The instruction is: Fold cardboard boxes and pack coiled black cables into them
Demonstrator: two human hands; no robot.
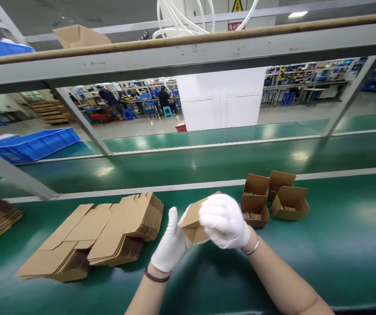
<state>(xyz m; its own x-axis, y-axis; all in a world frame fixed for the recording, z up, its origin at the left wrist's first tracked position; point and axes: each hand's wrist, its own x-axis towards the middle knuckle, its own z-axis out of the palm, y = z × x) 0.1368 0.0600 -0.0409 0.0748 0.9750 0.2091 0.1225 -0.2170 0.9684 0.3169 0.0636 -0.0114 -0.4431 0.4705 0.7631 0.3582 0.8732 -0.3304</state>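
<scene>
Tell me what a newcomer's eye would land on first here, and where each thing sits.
The white-gloved left hand and right hand stand out at lower centre, holding a kraft cardboard box between them. To their left lie stacks of flat box blanks on the green conveyor belt, and to their right stands a cluster of folded boxes.

White gloves [224,221], brown carton [192,225] (green belt [309,267])

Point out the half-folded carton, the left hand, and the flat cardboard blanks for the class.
half-folded carton [192,225]: head view, on its side panel.
left hand [171,240]: head view, on the glove's back.
flat cardboard blanks [109,229]: head view, on the top blank.
</scene>
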